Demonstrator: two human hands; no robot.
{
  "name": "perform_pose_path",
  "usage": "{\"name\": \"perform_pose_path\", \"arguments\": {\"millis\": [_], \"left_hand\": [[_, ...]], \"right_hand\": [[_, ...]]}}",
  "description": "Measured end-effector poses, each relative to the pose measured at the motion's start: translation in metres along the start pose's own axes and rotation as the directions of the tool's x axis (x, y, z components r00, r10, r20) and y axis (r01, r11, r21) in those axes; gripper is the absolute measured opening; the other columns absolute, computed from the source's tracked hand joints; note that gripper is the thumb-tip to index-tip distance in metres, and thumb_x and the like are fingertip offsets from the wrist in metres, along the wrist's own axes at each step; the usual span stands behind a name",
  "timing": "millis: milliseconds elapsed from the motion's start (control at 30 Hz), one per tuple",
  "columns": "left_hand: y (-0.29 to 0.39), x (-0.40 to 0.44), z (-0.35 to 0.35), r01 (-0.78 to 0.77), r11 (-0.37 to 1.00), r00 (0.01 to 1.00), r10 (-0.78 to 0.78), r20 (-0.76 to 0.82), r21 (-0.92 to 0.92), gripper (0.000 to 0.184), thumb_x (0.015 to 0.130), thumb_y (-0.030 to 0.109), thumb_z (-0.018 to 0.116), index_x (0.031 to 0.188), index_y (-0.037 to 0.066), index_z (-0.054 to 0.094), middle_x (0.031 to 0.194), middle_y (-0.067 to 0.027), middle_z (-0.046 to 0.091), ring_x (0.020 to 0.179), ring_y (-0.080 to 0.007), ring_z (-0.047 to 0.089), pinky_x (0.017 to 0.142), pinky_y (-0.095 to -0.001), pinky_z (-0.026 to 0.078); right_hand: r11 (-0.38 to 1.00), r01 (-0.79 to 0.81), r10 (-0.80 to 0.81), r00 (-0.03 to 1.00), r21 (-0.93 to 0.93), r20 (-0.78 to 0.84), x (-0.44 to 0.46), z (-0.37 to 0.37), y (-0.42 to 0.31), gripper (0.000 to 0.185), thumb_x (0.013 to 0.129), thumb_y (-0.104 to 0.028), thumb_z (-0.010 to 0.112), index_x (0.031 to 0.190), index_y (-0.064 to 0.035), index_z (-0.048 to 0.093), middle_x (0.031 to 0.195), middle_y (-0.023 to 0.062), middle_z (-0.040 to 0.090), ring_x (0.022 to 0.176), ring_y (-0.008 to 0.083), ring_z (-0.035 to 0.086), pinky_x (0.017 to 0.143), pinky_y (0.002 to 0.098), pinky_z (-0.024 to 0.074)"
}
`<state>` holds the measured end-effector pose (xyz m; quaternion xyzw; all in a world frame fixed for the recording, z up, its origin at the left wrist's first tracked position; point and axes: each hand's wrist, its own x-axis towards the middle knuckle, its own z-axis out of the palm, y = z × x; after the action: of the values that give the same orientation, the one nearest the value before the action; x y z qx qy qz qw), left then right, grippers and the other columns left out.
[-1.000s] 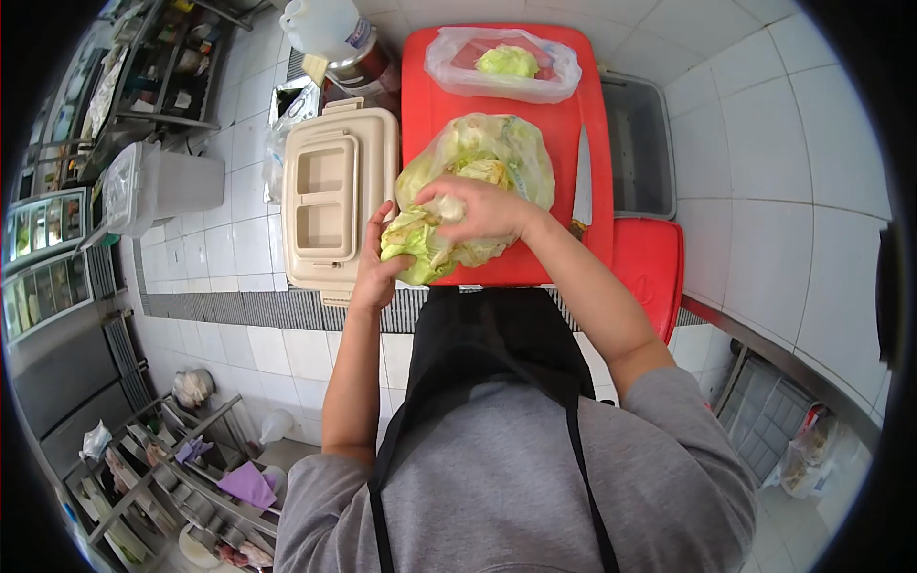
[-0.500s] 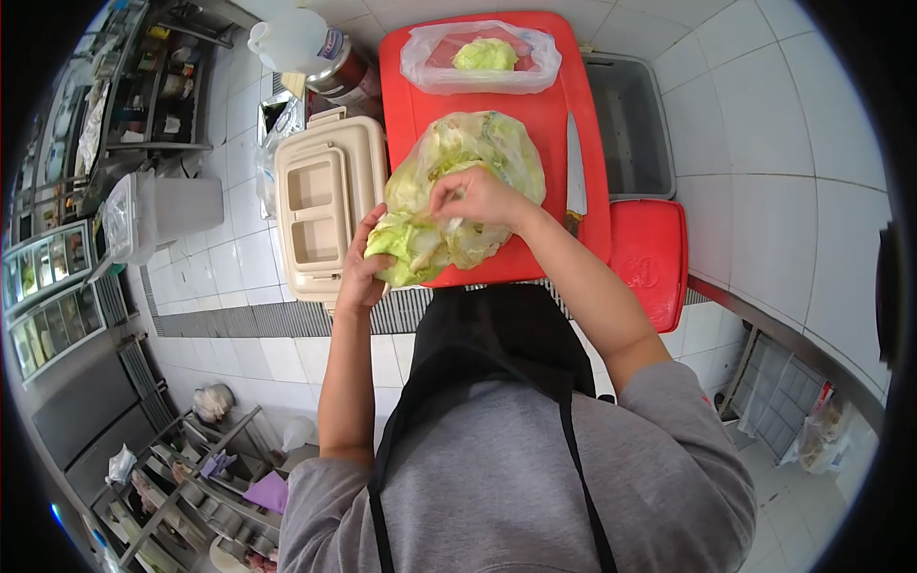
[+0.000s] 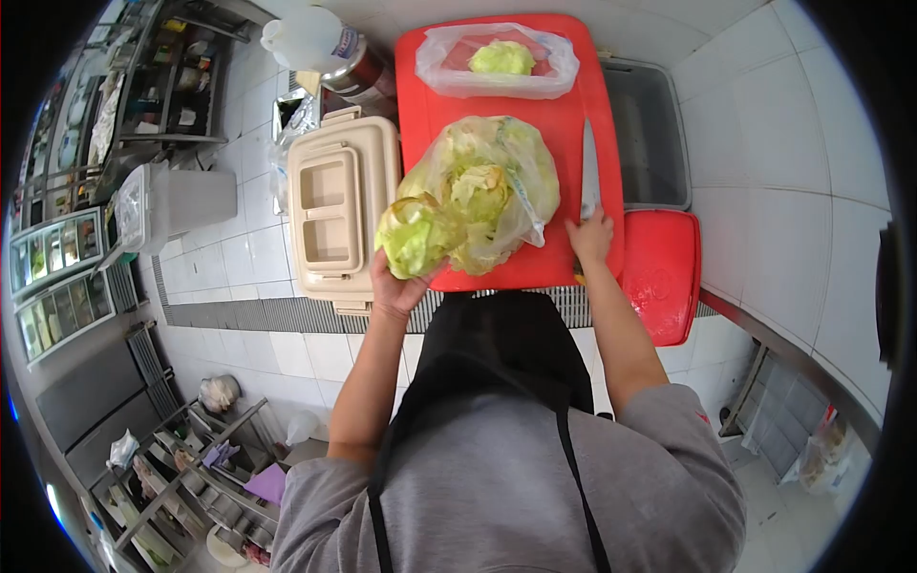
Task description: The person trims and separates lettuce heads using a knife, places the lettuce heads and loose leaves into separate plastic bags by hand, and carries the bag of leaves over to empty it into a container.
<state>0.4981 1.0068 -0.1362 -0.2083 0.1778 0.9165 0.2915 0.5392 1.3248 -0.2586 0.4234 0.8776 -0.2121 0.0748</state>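
Head view: the right hand (image 3: pixel 592 237) has left the lettuce (image 3: pixel 413 239) for the knife (image 3: pixel 590 172), at 4 o'clock on the red board (image 3: pixel 428 115); whether that grip is closed, I cannot tell. The left hand (image 3: pixel 396 289) has its grip cupped under the lettuce at 8 o'clock, so 2-handed work on the leaves seems paused.

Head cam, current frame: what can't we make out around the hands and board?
All in the head view:
Handle of the knife: mostly covered by the right hand; grip unclear.
Left hand: fingers partly behind the lettuce.
Jug: label print too small.
Grey bin: picture-left side hidden by the red board.
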Motion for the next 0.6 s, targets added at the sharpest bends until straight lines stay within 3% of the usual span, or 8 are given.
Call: {"name": "perform_pose_path", "arguments": {"millis": [100,200,300,333,433,500,600], "left_hand": [[-0.009,0.001,0.004,0.004,0.998,0.999,-0.006,0.041,0.055,0.058,0.087,0.045,0.043,0.132,0.009,0.037,0.133,-0.0144,0.042,0.119,-0.0348,0.043,0.094,-0.0536,0.04],[-0.013,0.001,-0.001,-0.053,0.97,0.998,0.059,-0.021,0.236,0.055,0.087,0.039,0.044,0.132,0.007,0.036,0.132,-0.0141,0.043,0.12,-0.0331,0.042,0.098,-0.0519,0.036],[-0.012,0.004,0.001,-0.063,0.93,0.99,0.103,-0.092,0.362,0.051,0.086,0.029,0.046,0.13,0.005,0.038,0.129,-0.013,0.046,0.119,-0.0295,0.045,0.099,-0.0481,0.036],[-0.013,0.004,0.005,-0.058,0.918,0.983,0.121,-0.139,0.392,0.05,0.086,0.027,0.047,0.13,0.005,0.038,0.128,-0.0127,0.046,0.118,-0.0291,0.045,0.099,-0.0478,0.037],[-0.014,0.006,0.015,-0.086,0.897,0.955,0.198,-0.221,0.433,0.047,0.082,0.014,0.052,0.127,0.005,0.038,0.12,-0.0112,0.05,0.11,-0.027,0.05,0.093,-0.0444,0.042],[-0.02,0.006,0.026,-0.133,0.874,0.921,0.283,-0.266,0.467,0.046,0.079,0.004,0.055,0.122,0.005,0.039,0.11,-0.0096,0.053,0.102,-0.0249,0.054,0.088,-0.04,0.046],[-0.032,0.007,0.028,-0.162,0.774,0.875,0.399,-0.274,0.612,0.046,0.077,-0.001,0.056,0.118,0.006,0.038,0.106,-0.0093,0.053,0.097,-0.0226,0.055,0.083,-0.0365,0.048]], "right_hand": [[1.0,-0.019,0.022,0.982,-0.02,0.185,-0.006,0.013,0.027,0.075,0.068,-0.028,0.072,0.13,-0.0101,0.033,0.115,0.0205,0.046,0.107,0.0398,0.047,0.089,0.0467,0.0426],[0.997,-0.049,0.057,0.982,-0.054,0.181,-0.003,0.01,0.037,0.068,0.07,-0.028,0.068,0.126,-0.0064,0.035,0.115,0.0236,0.048,0.107,0.0398,0.048,0.09,0.0458,0.0419],[0.949,-0.291,0.255,0.935,0.124,0.246,0.018,0.017,0.062,0.058,0.072,-0.026,0.062,0.119,-0.0018,0.039,0.11,0.0276,0.053,0.104,0.0401,0.052,0.09,0.0454,0.0417],[0.985,-0.145,0.128,0.978,0.097,0.164,0.016,0.014,0.067,0.045,0.073,-0.025,0.059,0.107,0.0015,0.046,0.091,0.0283,0.059,0.09,0.0402,0.059,0.081,0.0458,0.0463],[0.958,0.209,-0.225,0.972,0.196,0.063,-0.01,-0.021,0.044,0.037,0.073,-0.024,0.06,0.099,0.0019,0.051,0.076,0.0256,0.061,0.076,0.0406,0.061,0.068,0.0465,0.0494],[0.828,0.452,-0.48,0.877,0.331,0.002,-0.045,-0.058,0.006,0.029,0.075,-0.023,0.063,0.088,0.0003,0.053,0.07,0.0233,0.061,0.065,0.0382,0.062,0.056,0.043,0.0501],[0.71,0.627,-0.673,0.738,0.319,0.049,-0.103,-0.097,-0.057,0.028,0.075,-0.022,0.065,0.087,-0.0008,0.051,0.067,0.0196,0.06,0.061,0.0363,0.061,0.053,0.043,0.0492]]}}
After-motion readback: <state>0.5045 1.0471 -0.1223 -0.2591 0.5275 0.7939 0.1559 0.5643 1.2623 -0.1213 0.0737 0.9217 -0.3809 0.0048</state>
